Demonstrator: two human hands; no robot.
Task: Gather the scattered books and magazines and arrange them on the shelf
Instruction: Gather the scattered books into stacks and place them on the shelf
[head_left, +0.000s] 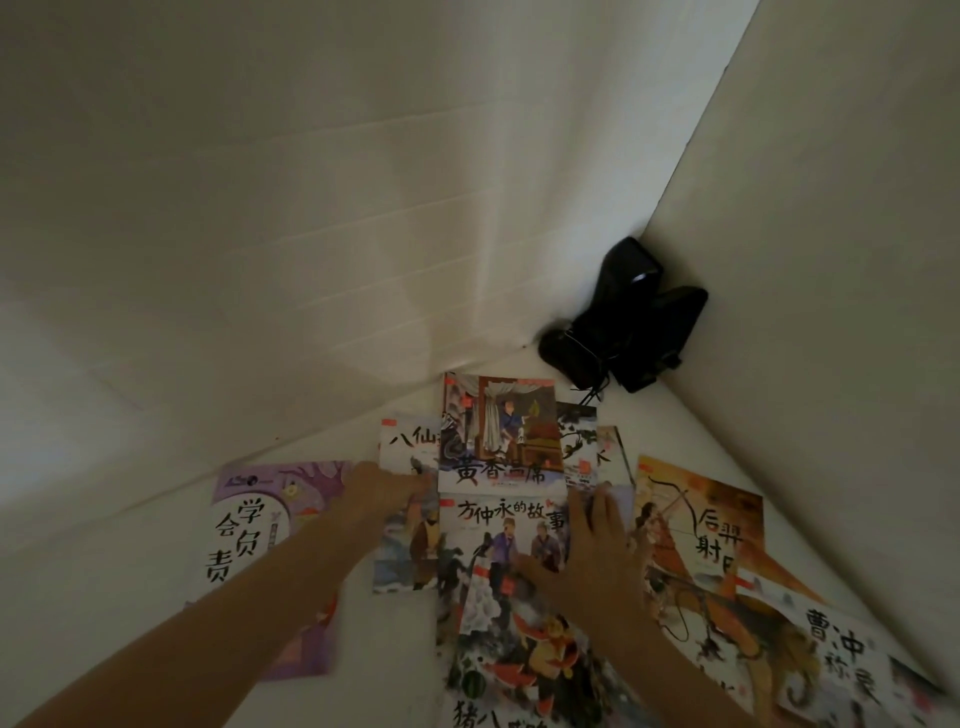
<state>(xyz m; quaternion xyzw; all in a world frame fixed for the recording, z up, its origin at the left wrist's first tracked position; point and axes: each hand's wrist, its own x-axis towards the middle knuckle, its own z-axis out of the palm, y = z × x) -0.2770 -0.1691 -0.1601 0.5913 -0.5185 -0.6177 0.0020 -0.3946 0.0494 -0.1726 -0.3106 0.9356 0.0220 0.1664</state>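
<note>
Several thin picture books lie scattered and overlapping on a white surface. My left hand (387, 491) reaches to the left edge of the top-centre book (501, 434), over the book with the white title band (402, 449); its fingertips are hidden, so the grip is unclear. My right hand (592, 545) lies flat with spread fingers on the middle book (498, 525). A purple book (249, 519) lies at the left, partly under my left forearm. An orange archer book (717, 519) and an elephant book (831, 654) lie at the right.
Two black speakers (639, 322) with a cable stand in the corner behind the books. White walls (311, 208) close in at the back and on the right. More books (519, 675) run off the lower edge of the view.
</note>
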